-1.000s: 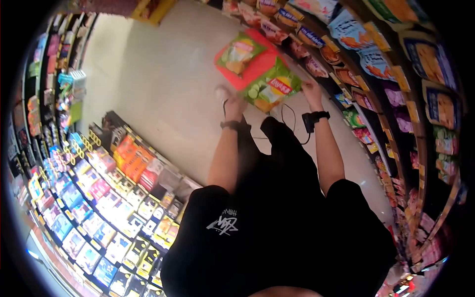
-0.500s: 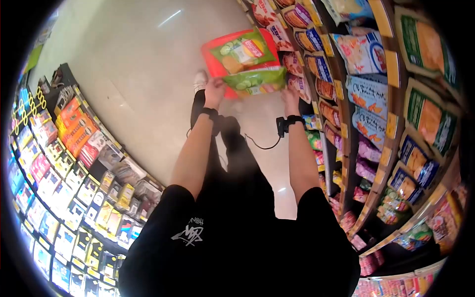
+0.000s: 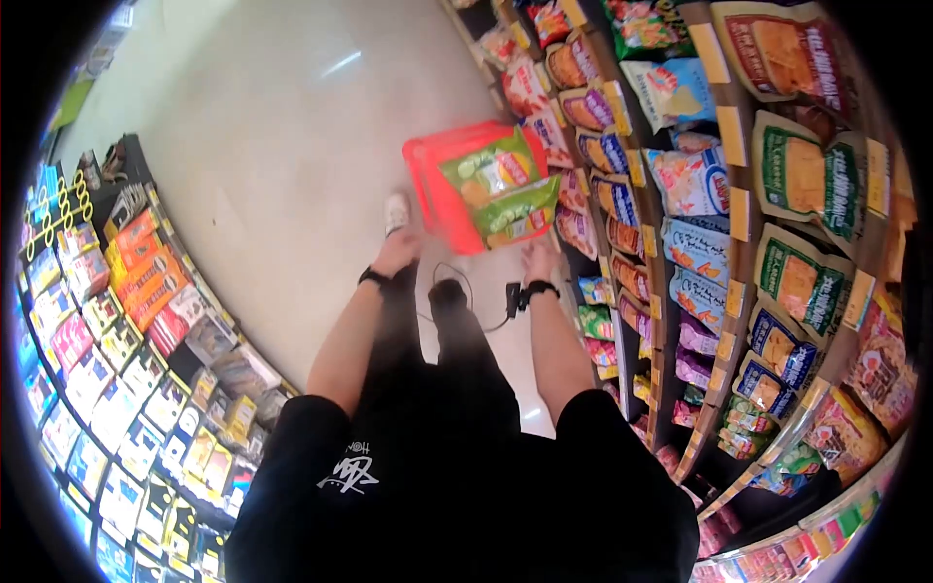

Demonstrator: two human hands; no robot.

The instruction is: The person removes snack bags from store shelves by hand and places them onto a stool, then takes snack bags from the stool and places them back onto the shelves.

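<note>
A red plastic shopping basket (image 3: 428, 167) stands ahead of me, close to the right-hand shelves. Two green chip bags lie in it: an upper chip bag (image 3: 498, 170) and a lower chip bag (image 3: 520, 216) overlapping its bottom edge. My left hand (image 3: 397, 255) is below and left of the basket, apart from it; motion blur smears its fingers. Just under the lower bag, near the basket's right corner, my right hand (image 3: 540, 258) has its fingers apart and nothing visible in them. Both wrists wear black bands.
Bagged snacks (image 3: 700, 185) fill the tiered shelves along the right. On the left, a brightly lit rack (image 3: 126, 418) holds small packaged goods, with orange packs (image 3: 146, 277) at its far end. A cable (image 3: 491, 325) hangs by my right wrist. Pale floor (image 3: 282, 165) runs between.
Both hands have come away from the lower chip bag and moved down towards me. That bag now rests against the other one in the basket. My view has shifted slightly.
</note>
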